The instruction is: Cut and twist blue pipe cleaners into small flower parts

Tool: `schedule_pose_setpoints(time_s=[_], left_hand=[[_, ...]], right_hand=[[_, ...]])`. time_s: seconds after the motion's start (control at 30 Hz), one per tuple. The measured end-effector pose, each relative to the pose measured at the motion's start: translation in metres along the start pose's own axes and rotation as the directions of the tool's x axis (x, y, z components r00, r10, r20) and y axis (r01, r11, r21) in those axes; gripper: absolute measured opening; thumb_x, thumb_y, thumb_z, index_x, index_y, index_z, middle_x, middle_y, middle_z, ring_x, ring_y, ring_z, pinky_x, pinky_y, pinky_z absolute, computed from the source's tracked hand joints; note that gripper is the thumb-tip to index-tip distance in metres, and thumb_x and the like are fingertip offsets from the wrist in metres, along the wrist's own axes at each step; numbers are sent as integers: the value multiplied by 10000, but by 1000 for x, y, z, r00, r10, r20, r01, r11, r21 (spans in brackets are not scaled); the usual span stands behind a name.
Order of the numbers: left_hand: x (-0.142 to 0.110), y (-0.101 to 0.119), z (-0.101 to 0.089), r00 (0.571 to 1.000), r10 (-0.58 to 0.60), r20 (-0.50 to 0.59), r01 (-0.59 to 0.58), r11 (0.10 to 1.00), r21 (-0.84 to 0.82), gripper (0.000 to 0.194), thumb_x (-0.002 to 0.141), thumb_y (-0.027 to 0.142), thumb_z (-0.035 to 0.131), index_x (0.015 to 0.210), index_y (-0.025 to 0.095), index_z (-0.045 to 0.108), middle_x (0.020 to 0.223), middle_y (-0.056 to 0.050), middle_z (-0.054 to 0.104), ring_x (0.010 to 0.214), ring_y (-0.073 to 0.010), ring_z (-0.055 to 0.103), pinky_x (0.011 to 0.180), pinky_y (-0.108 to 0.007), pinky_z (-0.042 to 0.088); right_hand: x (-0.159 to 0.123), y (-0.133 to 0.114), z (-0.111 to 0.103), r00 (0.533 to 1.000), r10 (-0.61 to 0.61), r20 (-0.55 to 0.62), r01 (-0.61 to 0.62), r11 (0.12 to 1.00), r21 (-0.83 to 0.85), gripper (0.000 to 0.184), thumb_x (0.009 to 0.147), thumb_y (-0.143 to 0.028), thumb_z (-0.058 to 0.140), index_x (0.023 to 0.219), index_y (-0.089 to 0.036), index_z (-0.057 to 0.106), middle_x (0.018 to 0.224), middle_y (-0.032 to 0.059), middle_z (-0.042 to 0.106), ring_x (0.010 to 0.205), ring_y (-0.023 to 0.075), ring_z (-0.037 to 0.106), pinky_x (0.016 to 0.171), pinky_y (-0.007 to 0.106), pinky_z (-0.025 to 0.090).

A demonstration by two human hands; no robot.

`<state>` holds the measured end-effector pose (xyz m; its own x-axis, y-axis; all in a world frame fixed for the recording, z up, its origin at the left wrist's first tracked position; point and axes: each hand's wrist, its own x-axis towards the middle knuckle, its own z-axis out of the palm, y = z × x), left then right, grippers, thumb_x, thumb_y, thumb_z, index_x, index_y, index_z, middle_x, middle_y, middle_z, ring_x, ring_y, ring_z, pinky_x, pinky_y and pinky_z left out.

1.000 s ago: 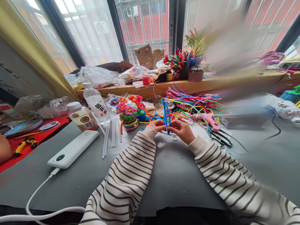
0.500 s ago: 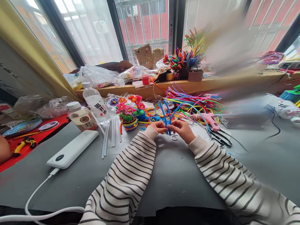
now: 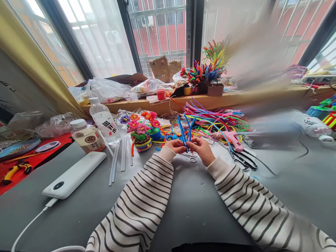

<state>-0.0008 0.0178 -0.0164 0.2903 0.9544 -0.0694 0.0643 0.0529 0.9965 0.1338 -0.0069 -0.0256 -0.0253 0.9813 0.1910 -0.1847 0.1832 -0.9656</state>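
Observation:
Several blue pipe cleaners (image 3: 187,127) stand upright in a small bunch between my hands, their tips fanned apart. My left hand (image 3: 176,145) pinches the lower part of the bunch from the left. From the right, my right hand (image 3: 201,148) closes its fingertips on the same lower end. Both hands are held over the grey table. Just beneath them lies a pair of scissors (image 3: 193,158), partly hidden by the fingers. Close by on the left stands a small pot of pipe-cleaner flowers (image 3: 141,144) with pink blooms.
Colourful loose pipe cleaners (image 3: 210,113) are heaped behind my hands. On the right lie a pink glue gun (image 3: 232,139) and black-handled scissors (image 3: 246,161). Clear glue sticks (image 3: 123,155), a water bottle (image 3: 105,122), a wide jar (image 3: 88,138) and a white power bank (image 3: 75,175) are on the left.
The view has shifted slightly, so the table things sit a little further left. The blue pipe cleaners' tips stand closer together, and my right hand has turned slightly around their base.

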Motion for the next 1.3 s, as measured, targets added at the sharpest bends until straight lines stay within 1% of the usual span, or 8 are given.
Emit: schedule_pose_setpoints(time_s=[0.2, 0.33, 0.47, 0.7, 0.83, 0.97, 1.13, 1.3], left_hand=[[2, 0, -1, 993, 25, -111, -22, 999, 30, 261, 400, 258, 687, 560, 111, 543, 472, 33, 530, 468, -77, 514, 537, -240, 449], [4, -2, 0, 996, 50, -80, -47, 998, 34, 266, 402, 250, 684, 581, 117, 539, 495, 30, 541, 478, -82, 520, 507, -230, 447], [5, -5, 2, 997, 72, -37, -71, 997, 37, 259, 416, 244, 679, 589, 123, 528, 491, 31, 534, 478, -83, 516, 501, -234, 445], [1, -4, 6, 989, 151, -3, -149, 977, 154, 257, 476, 246, 644, 667, 116, 532, 590, -4, 550, 533, -99, 519, 537, -261, 443], [0, -5, 5, 975, 220, -17, -210, 949, 236, 231, 487, 247, 633, 637, 124, 507, 588, 3, 533, 559, -98, 514, 546, -244, 434], [2, -7, 4, 974, 220, -49, -198, 939, 281, 211, 503, 248, 621, 621, 128, 493, 552, 15, 513, 535, -88, 498, 521, -232, 428], [5, -8, 4, 987, 156, -38, -146, 971, 187, 248, 492, 270, 632, 642, 122, 502, 579, 1, 524, 536, -98, 499, 461, -230, 429], [6, -4, 3, 984, 120, -130, -117, 993, 30, 278, 467, 272, 654, 634, 122, 491, 620, -18, 558, 599, -118, 530, 465, -226, 443]], right_hand=[[0, 0, 0, 999, 43, 8, -43, 999, 31, 234, 577, -358, 577, 588, -125, 554, 526, -17, 489, 470, 59, 415, 446, 198, 355], [2, 3, 0, 1000, -7, 25, 6, 1000, 19, 239, 570, -341, 587, 679, -135, 535, 559, -17, 527, 464, 70, 457, 447, 209, 384], [4, 6, 0, 998, -55, -27, 54, 998, -27, 323, 552, -331, 601, 799, -160, 480, 541, -39, 522, 434, 89, 482, 413, 220, 402], [3, 6, -2, 990, -121, -69, 99, 960, -261, 252, 594, -371, 554, 671, -132, 527, 550, 4, 535, 434, 104, 498, 403, 227, 418], [3, 6, -1, 988, -124, -87, 93, 950, -299, 245, 606, -375, 544, 662, -138, 512, 517, 1, 530, 422, 117, 510, 395, 236, 429], [2, 7, 0, 990, -129, -65, 104, 948, -301, 249, 605, -381, 545, 660, -140, 509, 498, -4, 519, 422, 122, 513, 400, 240, 437], [3, 7, -1, 993, -105, -53, 85, 953, -291, 277, 626, -396, 517, 707, -131, 529, 500, 0, 516, 413, 114, 494, 404, 240, 431], [7, 10, -4, 988, -140, -70, 109, 935, -336, 275, 685, -391, 430, 731, -140, 535, 569, 14, 526, 457, 102, 474, 429, 222, 407]])
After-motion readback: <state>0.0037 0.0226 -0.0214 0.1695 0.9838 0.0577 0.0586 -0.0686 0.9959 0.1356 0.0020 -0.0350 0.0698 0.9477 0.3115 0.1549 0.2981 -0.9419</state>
